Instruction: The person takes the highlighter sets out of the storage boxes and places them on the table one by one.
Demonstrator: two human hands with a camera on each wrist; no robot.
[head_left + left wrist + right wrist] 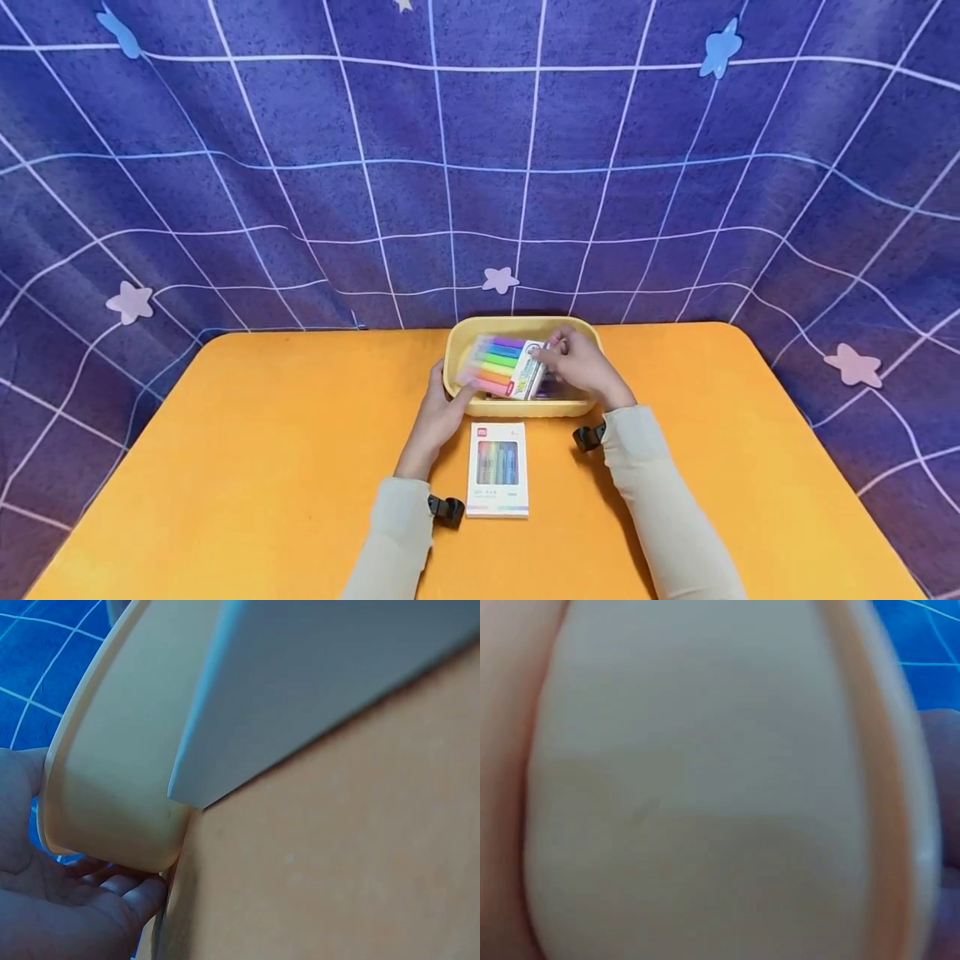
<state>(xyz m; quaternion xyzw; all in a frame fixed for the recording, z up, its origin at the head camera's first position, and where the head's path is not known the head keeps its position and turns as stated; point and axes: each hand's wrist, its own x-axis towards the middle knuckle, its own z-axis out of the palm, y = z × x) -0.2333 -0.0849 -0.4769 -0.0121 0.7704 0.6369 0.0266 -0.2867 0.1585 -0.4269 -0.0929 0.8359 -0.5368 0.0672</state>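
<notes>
Close to the far edge of the orange table (262, 433), a little right of that edge's middle, sits a shallow yellow plastic tray (520, 409) with rounded corners. The person's right hand (581, 360) reaches over the tray's right end, and its thumb and fingers pinch the white card end of a clear-fronted pack of rainbow-coloured markers (495, 367). The pack lies slanted within the tray's outline, its colours running from pink by the near wall to purple by the far one; whether it touches the tray floor I can't tell. Something dark shows beneath its right end, too hidden to name. At the tray's left end the left hand (442, 414) grips the tray, thumb by the rim and fingers bent against the outside near the base, as the left wrist view shows. In front of the tray's near wall, just apart from it, a white cardboard box (497, 500) with a window of pastel pens lies flat on the table, its short end facing the tray. Both forearms wear pale sleeves (660, 492), with a small black camera (447, 512) at each wrist. Beyond the far edge hangs a blue-purple curtain (480, 108) printed with pale grid lines and stars.
</notes>
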